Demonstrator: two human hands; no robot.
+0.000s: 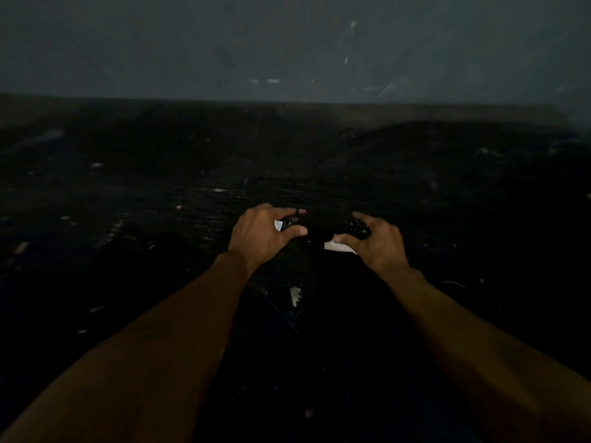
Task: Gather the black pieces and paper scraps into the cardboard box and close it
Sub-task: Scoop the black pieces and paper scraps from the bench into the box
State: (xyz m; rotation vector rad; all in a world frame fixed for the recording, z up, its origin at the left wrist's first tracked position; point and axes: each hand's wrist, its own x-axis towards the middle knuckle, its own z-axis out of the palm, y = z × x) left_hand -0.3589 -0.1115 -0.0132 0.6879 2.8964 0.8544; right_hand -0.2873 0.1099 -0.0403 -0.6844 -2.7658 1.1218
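Observation:
The scene is very dark. My left hand (pixel 260 233) curls round a clump of black pieces (pixel 289 221) with a bit of white paper showing at its edge. My right hand (pixel 379 241) grips another clump of black pieces (pixel 359 226), and a white paper scrap (pixel 339 246) shows under its thumb. Both hands are close together over a wide heap of black pieces (pixel 224 193). A loose white paper scrap (pixel 295 295) lies between my forearms. No cardboard box shows in this view.
A grey wall (pixel 287 43) rises behind the heap. Small pale flecks of paper (pixel 96 165) are scattered over the dark surface on the left and right. Everything near the bottom edge is too dark to make out.

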